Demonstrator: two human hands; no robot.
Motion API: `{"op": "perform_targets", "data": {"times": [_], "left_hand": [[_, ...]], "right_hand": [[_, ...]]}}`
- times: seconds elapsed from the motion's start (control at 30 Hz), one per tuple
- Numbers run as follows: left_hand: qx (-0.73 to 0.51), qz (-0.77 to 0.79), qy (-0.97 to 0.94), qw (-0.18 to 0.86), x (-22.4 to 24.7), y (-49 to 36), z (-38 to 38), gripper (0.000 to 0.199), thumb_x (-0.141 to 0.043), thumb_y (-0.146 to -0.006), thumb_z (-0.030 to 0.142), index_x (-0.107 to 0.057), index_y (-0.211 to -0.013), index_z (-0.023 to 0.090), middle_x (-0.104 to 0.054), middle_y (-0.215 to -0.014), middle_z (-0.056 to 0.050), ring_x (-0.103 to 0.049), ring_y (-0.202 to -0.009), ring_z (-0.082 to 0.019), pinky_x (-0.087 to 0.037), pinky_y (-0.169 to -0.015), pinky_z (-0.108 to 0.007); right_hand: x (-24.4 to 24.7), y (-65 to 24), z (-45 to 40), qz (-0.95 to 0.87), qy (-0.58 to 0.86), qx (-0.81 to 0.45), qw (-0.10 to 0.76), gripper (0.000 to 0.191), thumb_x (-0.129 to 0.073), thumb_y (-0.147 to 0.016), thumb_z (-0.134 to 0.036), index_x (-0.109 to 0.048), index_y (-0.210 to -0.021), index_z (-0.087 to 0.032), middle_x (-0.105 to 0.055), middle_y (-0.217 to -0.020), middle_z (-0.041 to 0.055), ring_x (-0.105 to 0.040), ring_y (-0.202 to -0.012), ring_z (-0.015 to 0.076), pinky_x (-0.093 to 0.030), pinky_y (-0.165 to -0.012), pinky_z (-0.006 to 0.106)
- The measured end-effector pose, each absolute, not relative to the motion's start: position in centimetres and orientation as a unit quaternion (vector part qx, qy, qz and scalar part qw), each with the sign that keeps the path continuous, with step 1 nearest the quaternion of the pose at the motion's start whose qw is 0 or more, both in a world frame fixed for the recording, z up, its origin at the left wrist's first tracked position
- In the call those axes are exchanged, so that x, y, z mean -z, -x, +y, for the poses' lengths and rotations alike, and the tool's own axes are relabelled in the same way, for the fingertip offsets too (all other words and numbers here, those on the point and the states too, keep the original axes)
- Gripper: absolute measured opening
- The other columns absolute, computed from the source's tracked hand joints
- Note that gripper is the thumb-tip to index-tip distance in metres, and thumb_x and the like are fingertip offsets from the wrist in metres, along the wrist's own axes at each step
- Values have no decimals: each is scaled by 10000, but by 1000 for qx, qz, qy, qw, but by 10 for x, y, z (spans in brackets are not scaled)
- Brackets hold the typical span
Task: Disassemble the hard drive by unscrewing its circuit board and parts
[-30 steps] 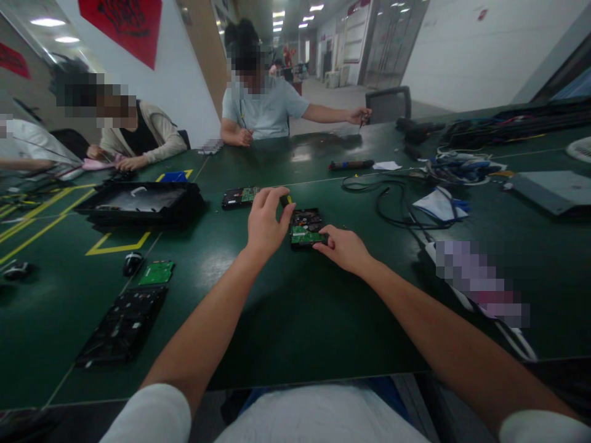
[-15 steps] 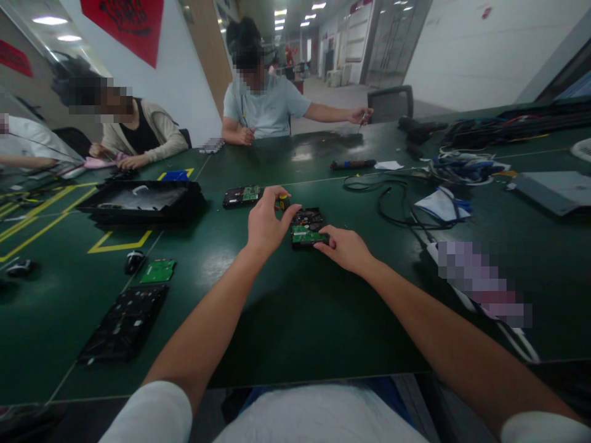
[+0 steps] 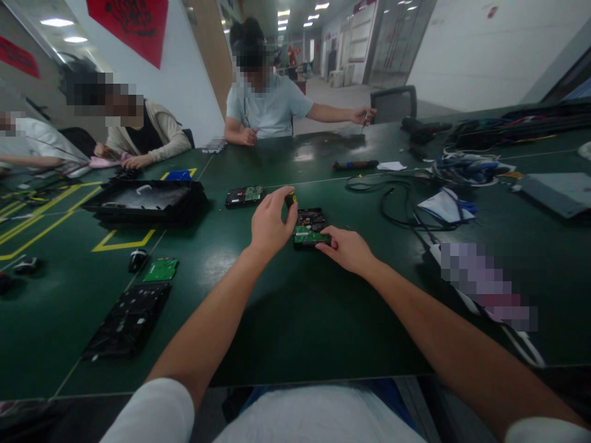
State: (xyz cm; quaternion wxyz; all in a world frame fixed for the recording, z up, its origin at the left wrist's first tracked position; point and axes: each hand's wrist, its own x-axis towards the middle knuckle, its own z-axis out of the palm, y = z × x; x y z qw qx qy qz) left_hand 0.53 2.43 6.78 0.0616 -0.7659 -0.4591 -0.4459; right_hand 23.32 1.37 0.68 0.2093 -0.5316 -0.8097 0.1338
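My left hand [image 3: 272,221] is closed, thumb and fingers pinching a short black-and-yellow screwdriver [image 3: 290,199]; only its handle shows, and the shaft is hidden. Just below and right of it, a hard drive [image 3: 310,220] with a green circuit board lies on the table. My right hand [image 3: 344,246] grips the drive's near right corner between thumb and fingers. A second hard drive [image 3: 244,195], with its green board showing, lies beyond my left hand.
On the left are a black tray [image 3: 145,200], a loose green circuit board [image 3: 160,269], a mouse [image 3: 137,260] and a black drive casing [image 3: 129,320]. Cables [image 3: 401,203] and a white cloth [image 3: 446,206] lie right. Co-workers sit across the table [image 3: 286,320].
My left hand has turned slightly with the screwdriver, whose handle now tilts differently above the drive. My right hand keeps its hold on the drive. The whole view has shifted a little.
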Motion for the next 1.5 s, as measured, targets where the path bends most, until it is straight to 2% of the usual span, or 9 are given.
{"op": "perform_targets", "data": {"times": [0.2, 0.43, 0.6, 0.77, 0.87, 1.0, 1.2, 1.3, 1.5], "left_hand": [[437, -466, 767, 65, -64, -7, 26, 373, -597, -1027, 283, -580, -1388, 193, -732, -1296, -132, -699, -1192, -251, -577, -1005, -392], [429, -484, 758, 82, -68, -7, 23, 326, -687, -1007, 387, -623, -1275, 212, -705, -1213, -112, -669, -1146, -263, -577, -965, -395], [409, -497, 758, 107, -75, -8, 19, 281, -615, -1037, 267, -649, -1311, 217, -671, -1223, -115, -656, -1145, -249, -566, -1001, -396], [384, -509, 760, 127, -80, -8, 18, 341, -572, -1025, 164, -673, -1345, 226, -691, -1276, -122, -659, -1192, -256, -563, -1038, -410], [374, -507, 767, 123, -81, -8, 18, 381, -538, -1034, 132, -652, -1389, 214, -709, -1372, -133, -666, -1279, -264, -538, -1114, -429], [348, -523, 772, 99, -81, -9, 17, 442, -607, -1030, 193, -575, -1470, 215, -681, -1485, -142, -664, -1356, -278, -528, -1147, -436], [365, -553, 745, 69, -77, -8, 19, 510, -759, -967, 336, -557, -1421, 225, -756, -1335, -138, -755, -1175, -305, -590, -1027, -445], [394, -521, 756, 40, -74, -7, 22, 474, -757, -965, 297, -564, -1394, 240, -751, -1322, -120, -765, -1108, -278, -612, -968, -426], [404, -485, 772, 73, -77, -6, 22, 369, -677, -978, 164, -644, -1336, 247, -705, -1367, -123, -659, -1299, -285, -564, -1087, -452]], "right_hand": [[-6, -233, 14, -813, 529, -126, 207, 295, -682, -1014, -406, -689, -1237, -212, -715, -806, 13, -644, -732, 190, -365, -655, 296], [-8, -232, 13, -810, 535, -127, 202, 281, -691, -1008, -394, -684, -1226, -217, -718, -808, 11, -650, -742, 193, -359, -647, 294], [-9, -232, 13, -810, 536, -134, 198, 283, -692, -1007, -386, -686, -1230, -212, -721, -805, 13, -646, -731, 193, -369, -658, 298], [-10, -231, 13, -807, 541, -136, 195, 308, -688, -1011, -398, -685, -1252, -206, -727, -817, 16, -644, -745, 199, -359, -652, 303], [-12, -231, 12, -806, 541, -141, 193, 314, -685, -1014, -392, -681, -1263, -201, -727, -820, 15, -640, -739, 195, -355, -648, 302], [-15, -230, 10, -808, 539, -143, 191, 282, -680, -1016, -389, -684, -1230, -206, -725, -812, 12, -641, -737, 190, -356, -654, 302], [-16, -230, 11, -807, 540, -143, 191, 273, -675, -1018, -395, -676, -1218, -209, -733, -831, 15, -641, -734, 189, -352, -656, 301], [-15, -230, 10, -807, 540, -143, 191, 284, -668, -1019, -399, -672, -1231, -209, -734, -830, 18, -647, -730, 191, -352, -647, 302], [-17, -230, 10, -808, 538, -144, 191, 281, -664, -1018, -399, -671, -1232, -218, -738, -838, 18, -654, -734, 191, -364, -653, 301]]}}
